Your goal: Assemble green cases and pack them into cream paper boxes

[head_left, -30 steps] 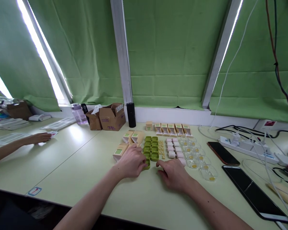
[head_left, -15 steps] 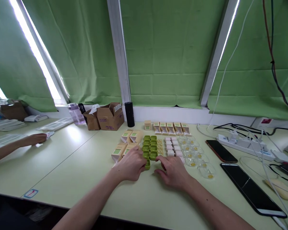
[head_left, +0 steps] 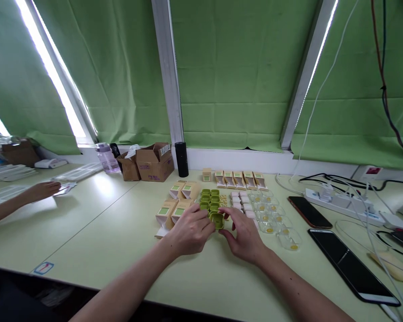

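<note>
A small green square tray (head_left: pixel 217 221) is between my two hands at the near end of a block of like green trays (head_left: pixel 205 198). My left hand (head_left: pixel 192 231) is closed on its left side, the fingertips partly hidden. At its right side, my right hand (head_left: pixel 244 233) has index finger and thumb around the edge. Left of my left hand are open cardboard cartons with green labels (head_left: pixel 165 211). Small yellow pieces (head_left: pixel 223 200), pale pink blocks (head_left: pixel 237 200) and clear plastic cups with yellow centres (head_left: pixel 266 217) lie in rows beyond and right of my right hand.
More small cartons (head_left: pixel 239 180) line the back. Two phones (head_left: pixel 309 211), a power strip (head_left: pixel 342 202) and loose cables lie right. Brown boxes (head_left: pixel 154 163), a black cylinder (head_left: pixel 181 159) and a purple bottle (head_left: pixel 107 158) stand back left. Another person's hand (head_left: pixel 42 191) holds something thin at far left.
My left hand has moved slightly right with the green tray, which now sits between both hands. My right fingers have come to its right edge. The other person's hand has shifted left.
</note>
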A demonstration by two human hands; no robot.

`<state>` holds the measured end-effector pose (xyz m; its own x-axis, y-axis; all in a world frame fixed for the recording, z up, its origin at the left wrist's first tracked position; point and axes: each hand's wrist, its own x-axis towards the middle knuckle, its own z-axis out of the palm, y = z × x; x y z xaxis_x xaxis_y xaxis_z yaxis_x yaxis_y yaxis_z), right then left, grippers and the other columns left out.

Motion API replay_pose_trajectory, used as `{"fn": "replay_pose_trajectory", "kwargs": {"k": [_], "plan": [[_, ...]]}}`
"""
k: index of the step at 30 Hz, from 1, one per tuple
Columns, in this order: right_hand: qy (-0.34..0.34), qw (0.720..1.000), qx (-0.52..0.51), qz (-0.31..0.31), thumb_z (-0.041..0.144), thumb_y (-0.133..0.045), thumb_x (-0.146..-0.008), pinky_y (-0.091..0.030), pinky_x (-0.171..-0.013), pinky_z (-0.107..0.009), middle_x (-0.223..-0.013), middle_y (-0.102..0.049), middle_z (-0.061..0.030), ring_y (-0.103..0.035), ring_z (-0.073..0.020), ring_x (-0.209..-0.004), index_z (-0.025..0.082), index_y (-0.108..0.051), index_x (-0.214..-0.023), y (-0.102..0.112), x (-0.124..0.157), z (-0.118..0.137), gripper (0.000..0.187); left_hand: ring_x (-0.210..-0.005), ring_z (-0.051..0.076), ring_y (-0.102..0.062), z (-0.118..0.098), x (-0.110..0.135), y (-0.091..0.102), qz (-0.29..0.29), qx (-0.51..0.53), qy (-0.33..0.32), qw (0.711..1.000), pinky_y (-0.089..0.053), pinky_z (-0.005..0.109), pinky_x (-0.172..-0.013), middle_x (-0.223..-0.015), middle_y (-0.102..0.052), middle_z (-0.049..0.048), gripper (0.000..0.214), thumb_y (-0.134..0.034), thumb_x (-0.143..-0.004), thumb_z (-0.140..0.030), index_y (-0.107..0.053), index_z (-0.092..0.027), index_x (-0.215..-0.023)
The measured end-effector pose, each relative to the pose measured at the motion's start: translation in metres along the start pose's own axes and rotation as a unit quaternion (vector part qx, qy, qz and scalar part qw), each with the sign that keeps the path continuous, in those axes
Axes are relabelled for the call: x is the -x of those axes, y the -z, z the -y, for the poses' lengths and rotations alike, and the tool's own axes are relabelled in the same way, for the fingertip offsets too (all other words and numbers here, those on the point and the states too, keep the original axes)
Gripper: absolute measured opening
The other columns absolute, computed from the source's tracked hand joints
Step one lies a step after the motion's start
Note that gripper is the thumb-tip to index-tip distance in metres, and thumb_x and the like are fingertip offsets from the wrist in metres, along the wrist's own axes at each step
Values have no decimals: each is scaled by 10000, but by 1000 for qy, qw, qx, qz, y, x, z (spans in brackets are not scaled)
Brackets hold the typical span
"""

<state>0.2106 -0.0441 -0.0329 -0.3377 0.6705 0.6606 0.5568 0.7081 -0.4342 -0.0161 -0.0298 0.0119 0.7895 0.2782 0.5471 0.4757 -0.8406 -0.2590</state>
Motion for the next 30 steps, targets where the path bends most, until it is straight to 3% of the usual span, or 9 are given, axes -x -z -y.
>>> {"fn": "replay_pose_trajectory", "kwargs": {"k": [3, 7, 13, 18, 21, 30], "plan": [[-8, 998, -35, -55, 192, -647, -921, -608, -701, -366, -1262, -704, -122, -699, -272, -1038, 274, -494, -1409, 3, -2, 0, 518, -828, 257, -599, -1, -5, 7, -57, 9, 23, 998, -438, 418, -767, -826, -712, 78, 103, -589, -979, -200, -678, -203, -1030], [-14, 988, -85, -125, 173, -631, -926, -602, -665, -332, -1270, -688, -105, -697, -249, -1037, 287, -527, -1383, 5, -3, 1, 483, -1026, 306, -603, 3, -16, 20, -111, 66, 86, 988, -509, 466, -882, -1075, -745, 114, 324, -659, -926, -209, -620, -204, -1247], [-22, 980, -115, -159, 182, -637, -924, -598, -655, -328, -1292, -675, -115, -697, -251, -1048, 278, -529, -1378, 5, -3, 3, 476, -1172, 350, -565, 1, -38, 33, -62, 113, 112, 985, -500, 555, -1025, -1223, -729, 109, 552, -664, -810, -108, -570, -228, -1340], [-25, 978, -117, -170, 202, -626, -942, -605, -660, -336, -1300, -659, -122, -691, -258, -1055, 284, -530, -1381, 4, -2, 1, 457, -1216, 365, -566, -2, -35, 15, -83, 125, 112, 982, -475, 606, -1074, -1284, -722, 116, 613, -675, -781, -89, -558, -243, -1362], [-21, 978, -119, -169, 207, -623, -952, -609, -667, -342, -1302, -659, -125, -689, -258, -1053, 283, -524, -1386, 3, -2, 0, 451, -1243, 356, -577, 0, -25, 0, -132, 132, 114, 976, -495, 592, -1063, -1298, -720, 121, 558, -658, -837, -95, -556, -237, -1367], [-26, 981, -125, -147, 234, -625, -976, -619, -664, -325, -1356, -628, -142, -695, -261, -1116, 261, -533, -1397, 0, -1, -3, 432, -1173, 320, -649, 3, -14, -21, -184, 177, 113, 960, -539, 562, -1029, -1227, -762, 115, 423, -699, -922, -162, -629, -243, -1331]]}}
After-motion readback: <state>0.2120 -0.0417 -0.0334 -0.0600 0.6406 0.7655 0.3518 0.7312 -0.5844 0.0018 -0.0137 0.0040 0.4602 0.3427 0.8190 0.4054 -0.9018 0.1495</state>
